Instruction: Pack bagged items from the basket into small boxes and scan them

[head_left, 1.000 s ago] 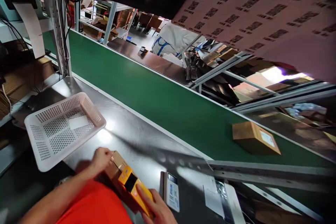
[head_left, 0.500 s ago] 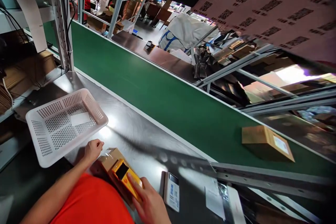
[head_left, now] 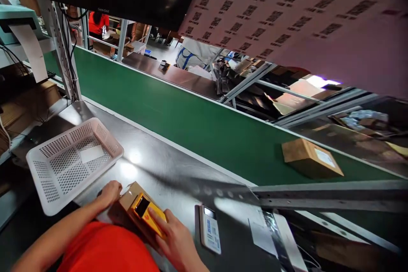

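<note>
Down at the near edge of the steel table [head_left: 178, 165], the person's left hand [head_left: 110, 192] was curled against the far end of a small cardboard box [head_left: 126, 206], fingers closed on its flap, while the right hand [head_left: 174, 238] lay over a yellow packet [head_left: 149, 216] half inside that box, fingers bent loosely on top of it. To my eye the packet wanted to go in straight, the left hand bracing the box so it could not skid on the slick metal, the right pressing evenly so the flap would not snag. A white perforated basket [head_left: 72, 159] sat just left of the box, a phone [head_left: 209, 229] near the right hand, and a labelled parcel [head_left: 310, 159] well apart on the green belt [head_left: 197, 123]. An orange sleeve [head_left: 105, 250] hid the box's near side, and I could not tell how deep the packet sat, nor read its print.
</note>
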`<state>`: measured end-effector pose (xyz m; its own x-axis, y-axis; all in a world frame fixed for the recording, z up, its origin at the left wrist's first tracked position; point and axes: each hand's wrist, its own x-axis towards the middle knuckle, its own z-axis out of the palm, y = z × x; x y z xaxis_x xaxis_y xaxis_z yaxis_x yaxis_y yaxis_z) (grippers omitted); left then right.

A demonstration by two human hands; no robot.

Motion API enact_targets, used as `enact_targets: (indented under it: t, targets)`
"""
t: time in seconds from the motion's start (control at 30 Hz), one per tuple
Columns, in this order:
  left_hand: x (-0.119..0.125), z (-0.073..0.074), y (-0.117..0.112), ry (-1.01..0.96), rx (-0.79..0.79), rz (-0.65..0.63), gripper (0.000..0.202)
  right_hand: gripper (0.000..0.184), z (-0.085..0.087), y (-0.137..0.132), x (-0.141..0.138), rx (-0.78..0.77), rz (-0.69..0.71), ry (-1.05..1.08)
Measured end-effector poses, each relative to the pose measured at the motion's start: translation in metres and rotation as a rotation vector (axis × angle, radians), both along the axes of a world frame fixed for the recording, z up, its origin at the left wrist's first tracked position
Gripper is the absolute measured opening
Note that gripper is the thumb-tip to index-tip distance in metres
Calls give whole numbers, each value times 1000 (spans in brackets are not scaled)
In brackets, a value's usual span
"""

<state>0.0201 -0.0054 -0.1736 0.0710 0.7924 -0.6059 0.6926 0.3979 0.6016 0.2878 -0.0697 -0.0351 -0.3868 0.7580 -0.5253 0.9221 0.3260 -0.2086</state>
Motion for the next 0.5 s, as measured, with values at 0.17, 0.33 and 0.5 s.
enact_targets:
  t: [0.17, 0.33, 0.5]
  targets:
    - [38, 32, 23, 23, 0, -16, 74, 75, 21, 9, -22, -101, 24, -64]
    - [48, 51, 16, 149, 29, -124, 85, 72, 36, 1, -8, -88, -4, 25]
    - [40, 60, 22, 238, 18, -171, 87, 82, 33, -75, 110, -36, -111, 88]
